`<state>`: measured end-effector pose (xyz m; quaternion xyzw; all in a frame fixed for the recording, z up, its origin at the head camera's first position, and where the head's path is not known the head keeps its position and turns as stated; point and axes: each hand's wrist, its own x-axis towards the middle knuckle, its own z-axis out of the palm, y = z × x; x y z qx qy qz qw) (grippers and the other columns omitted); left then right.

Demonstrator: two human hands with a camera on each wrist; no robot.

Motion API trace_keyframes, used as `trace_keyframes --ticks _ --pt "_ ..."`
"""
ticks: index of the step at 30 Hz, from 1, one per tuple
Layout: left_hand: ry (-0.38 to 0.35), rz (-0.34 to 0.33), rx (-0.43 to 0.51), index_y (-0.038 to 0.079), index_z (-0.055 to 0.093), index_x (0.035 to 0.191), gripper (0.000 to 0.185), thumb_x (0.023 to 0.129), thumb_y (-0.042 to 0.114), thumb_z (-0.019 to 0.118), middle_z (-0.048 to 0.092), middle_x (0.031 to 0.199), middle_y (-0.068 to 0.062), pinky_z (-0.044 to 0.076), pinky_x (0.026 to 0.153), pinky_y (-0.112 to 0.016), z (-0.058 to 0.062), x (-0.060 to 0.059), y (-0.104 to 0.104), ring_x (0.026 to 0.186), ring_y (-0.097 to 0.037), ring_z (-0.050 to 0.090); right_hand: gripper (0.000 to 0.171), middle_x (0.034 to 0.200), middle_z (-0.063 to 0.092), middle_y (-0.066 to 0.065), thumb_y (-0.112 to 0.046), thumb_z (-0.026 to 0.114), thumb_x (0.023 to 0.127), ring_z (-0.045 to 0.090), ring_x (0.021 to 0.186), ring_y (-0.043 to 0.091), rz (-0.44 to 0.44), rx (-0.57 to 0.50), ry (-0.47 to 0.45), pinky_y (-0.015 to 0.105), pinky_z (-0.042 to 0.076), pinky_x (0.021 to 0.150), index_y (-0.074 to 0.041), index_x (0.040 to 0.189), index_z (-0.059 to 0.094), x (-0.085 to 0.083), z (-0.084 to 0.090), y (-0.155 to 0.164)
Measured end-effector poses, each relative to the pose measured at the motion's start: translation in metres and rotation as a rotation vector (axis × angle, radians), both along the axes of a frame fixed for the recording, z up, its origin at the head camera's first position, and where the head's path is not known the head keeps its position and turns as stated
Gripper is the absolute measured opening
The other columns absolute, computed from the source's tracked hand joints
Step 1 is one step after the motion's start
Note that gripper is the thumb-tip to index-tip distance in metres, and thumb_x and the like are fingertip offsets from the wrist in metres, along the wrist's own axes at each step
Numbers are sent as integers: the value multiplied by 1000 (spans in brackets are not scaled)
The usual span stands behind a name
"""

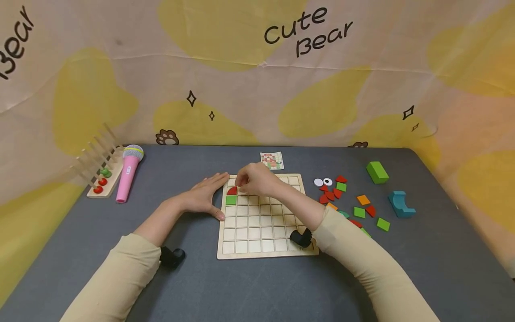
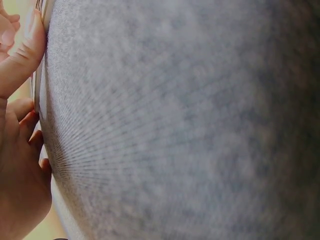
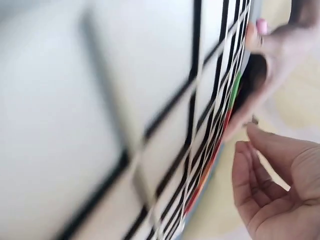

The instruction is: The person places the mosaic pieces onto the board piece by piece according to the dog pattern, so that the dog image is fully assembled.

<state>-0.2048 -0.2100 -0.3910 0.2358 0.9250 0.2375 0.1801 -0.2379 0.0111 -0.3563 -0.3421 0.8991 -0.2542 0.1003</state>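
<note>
While my left hand [image 1: 205,197] is lying flat with straight fingers, bracing the left edge of the wooden grid board [image 1: 263,241], my right hand [image 1: 257,179] is curling its fingers over the board's far-left cells. I can't tell whether they are pinching a piece; the head view hides it and the wrist views are blurred. The board is sitting mid-counter [image 1: 241,286], toward the near edge. Filling is barely started: only a red quarter-round [image 1: 232,191] and a green square [image 1: 231,200] are sitting in the far-left column, every other cell showing bare. Loose pieces [image 1: 346,201] are waiting just right of the board, and the pattern card [image 1: 272,160] is lying beyond its far edge.
</note>
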Motion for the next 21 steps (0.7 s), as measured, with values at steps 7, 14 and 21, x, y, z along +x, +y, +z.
trace_keyframes --ticks 7,14,21 --pt "-3 1 -16 5 15 159 123 69 47 87 10 168 -16 7 125 -61 -1 -2 2 156 -39 4 14 87 73 4 -9 74 84 64 80 16 -95 -4 2 25 50 72 -10 99 77 -18 10 53" --pt "7 4 -13 5 15 159 124 68 47 87 10 168 -16 6 125 -61 -1 -2 1 156 -39 5 26 102 73 14 -10 75 86 66 92 25 -178 -17 -45 38 56 82 -4 111 73 -33 23 124" --pt "1 6 -9 5 15 159 123 69 46 88 11 168 -17 7 125 -61 -1 0 0 156 -40 6 27 115 69 22 -7 67 91 65 105 33 -201 35 -99 45 56 88 -1 118 70 -46 22 192"
